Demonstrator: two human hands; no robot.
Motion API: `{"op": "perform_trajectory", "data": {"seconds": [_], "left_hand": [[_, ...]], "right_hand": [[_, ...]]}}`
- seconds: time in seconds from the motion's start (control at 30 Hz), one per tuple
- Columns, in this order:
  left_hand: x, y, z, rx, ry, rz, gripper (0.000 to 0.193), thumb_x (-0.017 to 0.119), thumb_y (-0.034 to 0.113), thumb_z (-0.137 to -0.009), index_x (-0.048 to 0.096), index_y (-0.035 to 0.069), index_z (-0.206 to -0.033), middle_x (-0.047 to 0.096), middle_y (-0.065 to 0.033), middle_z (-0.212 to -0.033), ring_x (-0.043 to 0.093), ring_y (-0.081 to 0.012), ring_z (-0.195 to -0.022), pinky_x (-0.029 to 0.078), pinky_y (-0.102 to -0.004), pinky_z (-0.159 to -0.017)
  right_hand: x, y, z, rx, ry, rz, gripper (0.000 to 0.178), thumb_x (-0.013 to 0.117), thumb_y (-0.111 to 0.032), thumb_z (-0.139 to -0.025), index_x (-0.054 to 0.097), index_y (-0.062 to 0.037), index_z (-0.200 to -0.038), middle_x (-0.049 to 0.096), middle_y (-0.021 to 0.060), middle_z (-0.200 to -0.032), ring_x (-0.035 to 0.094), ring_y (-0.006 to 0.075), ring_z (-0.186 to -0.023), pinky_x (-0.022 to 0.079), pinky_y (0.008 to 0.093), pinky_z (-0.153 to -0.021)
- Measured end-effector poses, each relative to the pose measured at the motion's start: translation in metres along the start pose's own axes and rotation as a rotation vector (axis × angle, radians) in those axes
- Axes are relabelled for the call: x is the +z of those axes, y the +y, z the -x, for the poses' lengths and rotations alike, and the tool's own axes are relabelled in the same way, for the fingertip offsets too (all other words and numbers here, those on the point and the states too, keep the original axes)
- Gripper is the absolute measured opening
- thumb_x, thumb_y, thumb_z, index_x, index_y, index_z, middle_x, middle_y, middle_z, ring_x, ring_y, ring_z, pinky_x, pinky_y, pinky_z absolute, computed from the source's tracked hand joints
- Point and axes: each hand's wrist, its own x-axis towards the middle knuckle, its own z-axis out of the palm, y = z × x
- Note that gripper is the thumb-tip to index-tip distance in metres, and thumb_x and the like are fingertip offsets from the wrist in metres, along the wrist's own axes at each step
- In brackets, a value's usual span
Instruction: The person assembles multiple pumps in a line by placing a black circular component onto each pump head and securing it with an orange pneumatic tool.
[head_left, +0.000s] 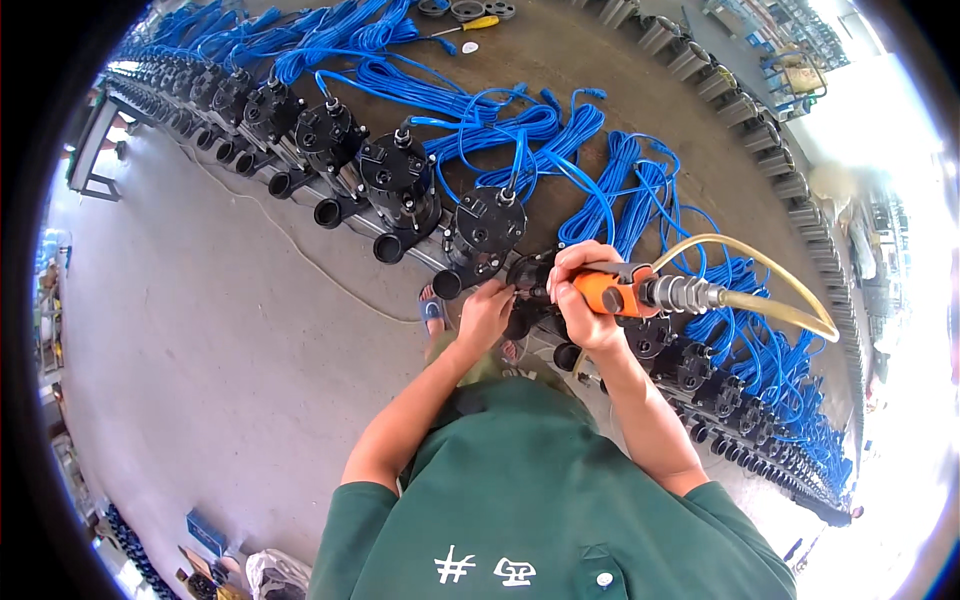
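My right hand (pixel 588 312) is wrapped round an orange air-powered driver (pixel 610 292), whose metal hose coupling (pixel 685 294) points to the right. Its working end is hidden by my fingers and the unit beneath. Left of it, my left hand (pixel 485 314) has its fingertips pinched together at the side of a black pump-like unit (pixel 528 270); whatever they hold is too small or covered. That unit is mostly hidden under both hands. Just to the left stands another black unit (pixel 488 222) with a round lid, a cable on top and a round outlet (pixel 447 284) facing me.
Similar black units (pixel 400 175) run in a long diagonal row both ways. Coiled blue cables (pixel 540 125) lie behind them. A yellowish air hose (pixel 790 312) loops at right. Metal cylinders (pixel 735 108) line the far right. A yellow-handled screwdriver (pixel 480 23) lies far back.
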Motion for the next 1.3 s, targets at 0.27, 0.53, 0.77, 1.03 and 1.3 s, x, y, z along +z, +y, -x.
{"op": "perform_trajectory", "data": {"seconds": [0.27,0.53,0.77,1.03,1.3], "left_hand": [[-0.004,-0.004,-0.007,0.034,-0.031,-0.001,0.018,0.067,0.008,-0.087,0.071,0.001,-0.103,0.064,-0.0139,-0.094,0.066,-0.0356,-0.082,0.053,-0.0422,-0.071],[-0.095,0.097,-0.06,0.007,-0.173,0.014,0.009,0.067,0.002,-0.085,0.07,0.0,-0.093,0.068,-0.0137,-0.088,0.067,-0.033,-0.074,0.054,-0.0385,-0.069],[-0.114,0.19,-0.297,0.569,-0.541,-0.096,0.01,0.071,0.003,-0.082,0.069,-0.001,-0.091,0.068,-0.0114,-0.087,0.063,-0.0285,-0.081,0.051,-0.0346,-0.072],[0.086,0.08,-0.301,1.037,-1.899,-0.119,0.017,0.071,0.015,-0.081,0.069,0.004,-0.094,0.07,-0.0177,-0.089,0.066,-0.0392,-0.087,0.052,-0.05,-0.075],[0.121,0.036,-0.266,1.096,-1.881,0.271,0.014,0.065,0.007,-0.075,0.069,0.003,-0.087,0.07,-0.0162,-0.08,0.068,-0.0367,-0.082,0.054,-0.0462,-0.07]], "right_hand": [[0.008,-0.017,-0.008,0.171,0.082,-0.102,0.03,0.061,0.006,-0.08,0.063,0.0024,-0.11,0.066,0.0072,-0.09,0.064,0.0121,-0.08,0.053,0.0268,-0.072],[-0.015,-0.063,0.001,0.162,0.14,-0.001,0.029,0.063,0.003,-0.073,0.066,0.0037,-0.102,0.067,0.0102,-0.081,0.064,0.0135,-0.068,0.052,0.0256,-0.061],[-0.044,-0.084,0.004,-0.279,0.538,0.101,0.026,0.064,0.008,-0.063,0.066,0.0033,-0.088,0.068,0.015,-0.078,0.067,0.0203,-0.063,0.056,0.0274,-0.057],[-0.023,-0.063,0.004,-0.248,0.731,0.226,0.019,0.066,0.008,-0.067,0.06,0.0031,-0.084,0.063,0.0093,-0.067,0.062,0.0173,-0.051,0.059,0.0324,-0.052],[-0.026,-0.081,-0.003,-0.143,0.861,0.171,0.032,0.07,0.016,-0.067,0.062,0.0032,-0.096,0.065,0.0132,-0.076,0.063,0.0223,-0.056,0.058,0.0369,-0.056]]}}
